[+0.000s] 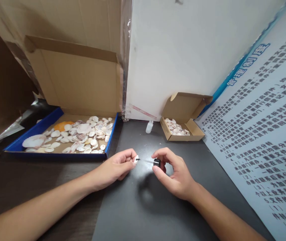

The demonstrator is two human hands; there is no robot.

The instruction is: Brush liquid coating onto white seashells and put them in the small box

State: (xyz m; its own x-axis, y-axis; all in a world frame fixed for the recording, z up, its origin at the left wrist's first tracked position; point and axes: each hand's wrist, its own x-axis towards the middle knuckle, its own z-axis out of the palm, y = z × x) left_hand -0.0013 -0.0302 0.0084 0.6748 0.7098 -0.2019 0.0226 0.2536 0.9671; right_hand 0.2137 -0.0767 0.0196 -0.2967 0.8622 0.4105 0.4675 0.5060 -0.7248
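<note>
Between thumb and fingers, my left hand (116,166) pinches a small white shell (136,158). My right hand (176,172) grips the black cap of a brush applicator (157,163), its thin clear stem pointing left. The dark brush tip is at the shell and appears to touch it. Behind both hands, a small whitish bottle (149,127) stands uncapped on a dark grey mat (130,207).
On the left an open blue-edged cardboard box (57,154) holds many shells and something orange. A smaller open cardboard box (183,137) with shells sits at the back right. A white panel (173,50) rises behind, and a printed poster (266,134) leans along the right.
</note>
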